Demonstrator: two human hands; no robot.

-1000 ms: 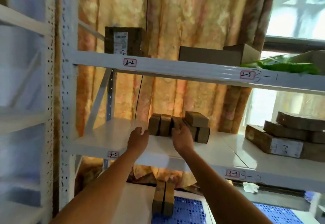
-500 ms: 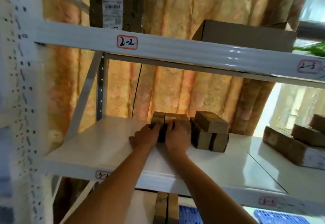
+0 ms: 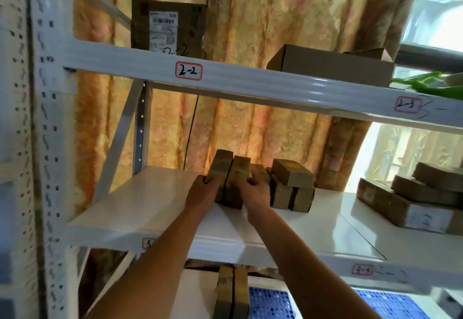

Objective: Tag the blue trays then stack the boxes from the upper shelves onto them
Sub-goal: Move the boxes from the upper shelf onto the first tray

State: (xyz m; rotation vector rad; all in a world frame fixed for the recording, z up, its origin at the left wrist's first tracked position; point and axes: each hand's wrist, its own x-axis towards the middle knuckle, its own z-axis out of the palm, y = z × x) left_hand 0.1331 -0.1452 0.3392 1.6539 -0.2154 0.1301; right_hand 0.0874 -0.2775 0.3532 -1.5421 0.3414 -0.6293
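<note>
- left hand (image 3: 203, 191) and right hand (image 3: 254, 191) both gripping two upright boxes (image 3: 230, 178), mid-frame on the shelf (image 3: 150, 208)
- blue trays (image 3: 269, 303) along the bottom edge

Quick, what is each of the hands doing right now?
Left hand: grips the left side of the pair of small boxes on the shelf.
Right hand: grips the right side of the same pair.
</note>
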